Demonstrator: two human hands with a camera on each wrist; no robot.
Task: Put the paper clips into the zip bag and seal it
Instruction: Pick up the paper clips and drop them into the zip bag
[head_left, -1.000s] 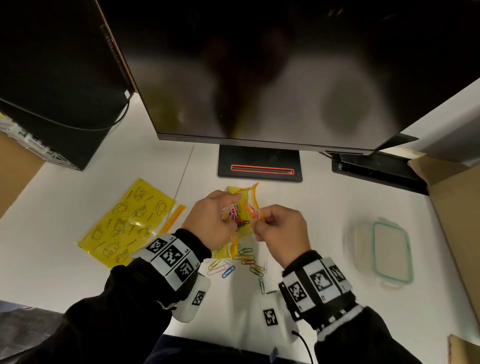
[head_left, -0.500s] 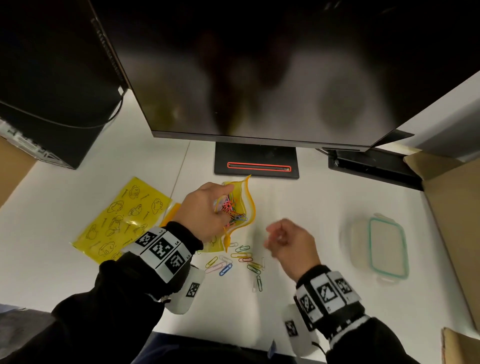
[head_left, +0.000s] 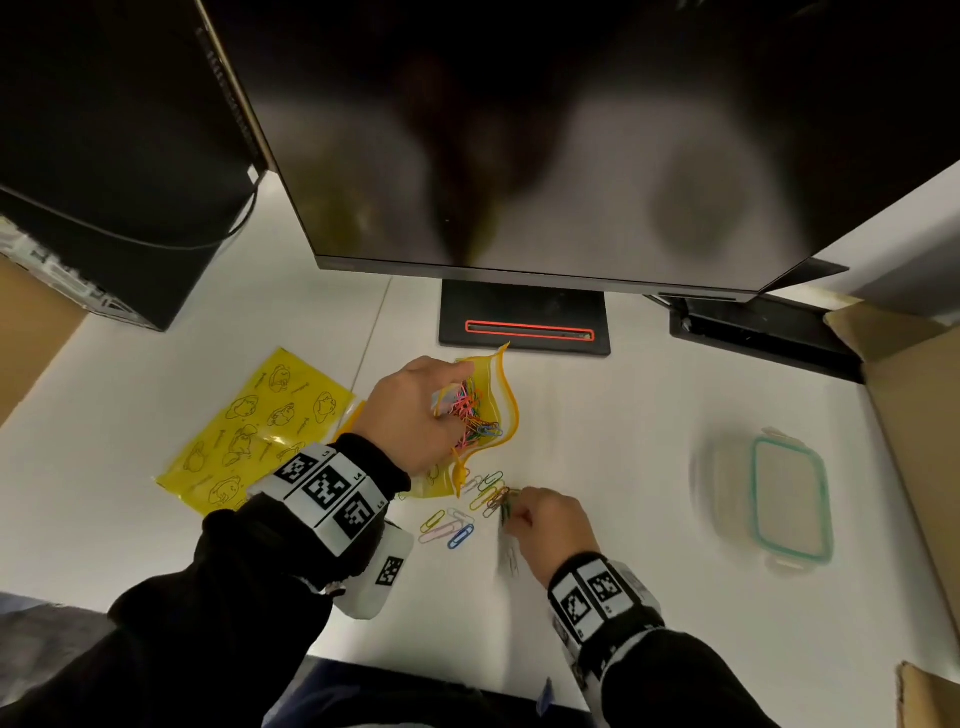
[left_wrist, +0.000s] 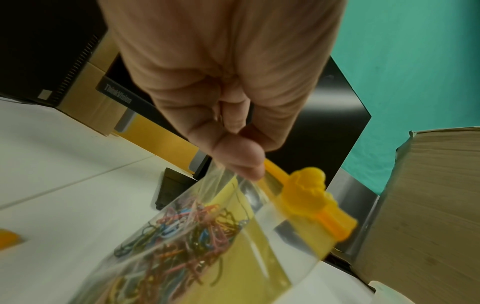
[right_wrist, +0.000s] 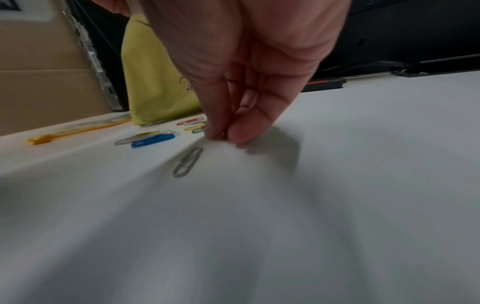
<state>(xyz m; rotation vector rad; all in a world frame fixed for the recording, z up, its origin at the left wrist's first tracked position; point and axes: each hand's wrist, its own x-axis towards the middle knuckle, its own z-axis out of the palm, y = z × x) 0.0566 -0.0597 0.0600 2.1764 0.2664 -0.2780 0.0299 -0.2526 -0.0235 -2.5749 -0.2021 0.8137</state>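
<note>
My left hand (head_left: 449, 400) pinches the rim of a yellow zip bag (head_left: 501, 410) and holds its mouth open above the table. Many coloured paper clips (left_wrist: 187, 230) lie inside it, behind the clear front. Its yellow slider (left_wrist: 311, 197) sits on the zip track just past my left hand (left_wrist: 241, 162). Several loose paper clips (head_left: 457, 527) lie on the white table below the bag. My right hand (head_left: 511, 512) is down at this pile, thumb and forefinger pinched on a clip. A grey clip (right_wrist: 187, 162) lies just in front of my right hand (right_wrist: 223, 135).
A second yellow bag (head_left: 249, 431) lies flat at the left. A lidded plastic container (head_left: 779, 499) with a teal rim stands at the right. The monitor stand (head_left: 524, 317) is right behind the bag. A cardboard box (head_left: 914, 415) borders the right side, a computer tower (head_left: 104, 156) the left.
My right hand left the bag's mouth and came down toward me onto the loose clips. My left hand kept hold of the open bag and barely moved.
</note>
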